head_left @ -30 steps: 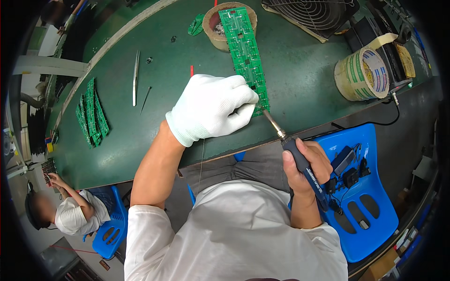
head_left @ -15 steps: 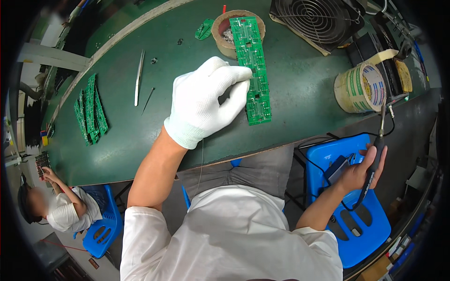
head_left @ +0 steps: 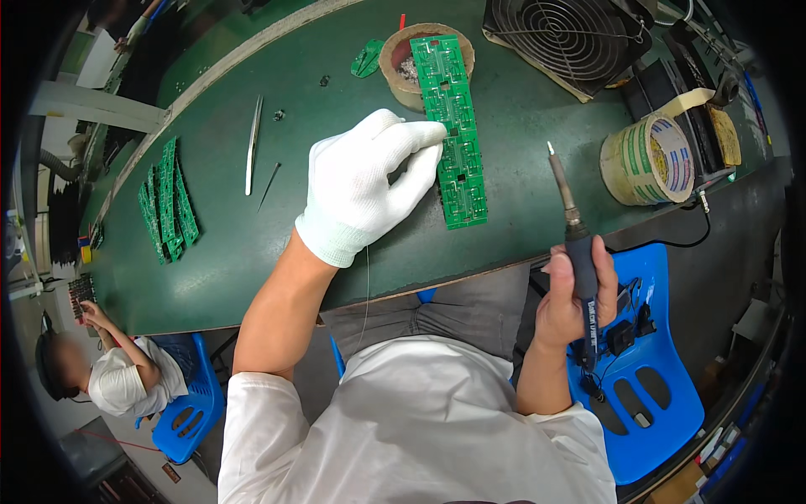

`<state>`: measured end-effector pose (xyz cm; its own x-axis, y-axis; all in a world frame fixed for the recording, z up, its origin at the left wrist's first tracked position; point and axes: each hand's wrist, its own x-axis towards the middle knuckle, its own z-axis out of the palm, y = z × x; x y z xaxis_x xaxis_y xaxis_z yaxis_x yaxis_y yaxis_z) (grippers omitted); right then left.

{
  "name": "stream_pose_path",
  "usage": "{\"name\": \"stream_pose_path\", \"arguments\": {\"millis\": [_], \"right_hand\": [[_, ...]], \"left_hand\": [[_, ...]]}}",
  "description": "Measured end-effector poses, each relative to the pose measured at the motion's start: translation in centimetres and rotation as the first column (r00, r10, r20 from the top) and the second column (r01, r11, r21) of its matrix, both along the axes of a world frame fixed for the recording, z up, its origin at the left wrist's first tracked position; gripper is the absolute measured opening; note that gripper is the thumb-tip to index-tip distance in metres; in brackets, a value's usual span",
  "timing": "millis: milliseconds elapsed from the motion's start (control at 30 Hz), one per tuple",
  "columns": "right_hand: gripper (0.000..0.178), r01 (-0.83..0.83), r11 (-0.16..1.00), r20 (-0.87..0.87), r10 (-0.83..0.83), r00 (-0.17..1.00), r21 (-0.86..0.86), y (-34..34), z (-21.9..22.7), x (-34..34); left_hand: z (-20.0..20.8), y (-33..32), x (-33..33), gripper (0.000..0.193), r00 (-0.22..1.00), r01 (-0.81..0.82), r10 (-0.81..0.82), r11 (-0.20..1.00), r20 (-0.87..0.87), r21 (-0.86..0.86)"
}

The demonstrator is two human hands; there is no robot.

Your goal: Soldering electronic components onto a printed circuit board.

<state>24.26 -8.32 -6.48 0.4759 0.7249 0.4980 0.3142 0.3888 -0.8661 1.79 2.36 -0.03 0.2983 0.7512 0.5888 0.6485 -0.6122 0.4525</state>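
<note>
My left hand [head_left: 369, 185], in a white glove, is closed in a pinch at the left edge of a long green circuit board [head_left: 462, 181]. A thin solder wire [head_left: 368, 290] trails from the glove down toward my lap; its tip at the fingers is hard to make out. The board's far end overlaps a round tan container [head_left: 409, 90] with grey bits inside. My bare right hand [head_left: 573, 298] grips a soldering iron [head_left: 578, 235] by its dark handle, near the table's front edge. The iron's tip points up and away, apart from the board.
Tweezers [head_left: 253, 147] and a thin needle-like tool [head_left: 269, 185] lie left of my glove, beyond them several stacked circuit boards [head_left: 172, 206]. At the right stand a tape roll [head_left: 646, 160] and a black fan [head_left: 562, 38]. A blue chair [head_left: 646, 403] is beside me; a person [head_left: 126, 370] sits far left.
My right hand has brought the soldering iron leftward from beside the tape roll, its tip now nearer the board. The left hand stays pinched at the board, almost unmoved.
</note>
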Motion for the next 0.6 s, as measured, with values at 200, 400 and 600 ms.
{"name": "stream_pose_path", "arguments": {"millis": [200, 400, 600], "right_hand": [[0.044, -0.087, 0.996, -0.077, 0.087, 0.993, -0.004, 1.3, 0.2, -0.8], [0.042, -0.133, 0.991, -0.113, 0.129, 0.985, -0.027, 3.2, 0.2, -1.4], [0.041, -0.124, 0.992, -0.022, 0.124, 0.992, -0.003, 5.7, 0.1, -1.5]], "left_hand": [[0.0, 0.4, -0.2, 0.018, 0.999, -0.052, 0.052, 0.998, 0.003, 0.023], [0.3, -0.3, 0.0, 0.019, 0.982, -0.155, 0.155, 0.988, 0.11, -0.012], [-0.1, 0.3, -0.7, 0.02, 0.983, -0.167, 0.163, 0.985, 0.09, 0.044]]}}
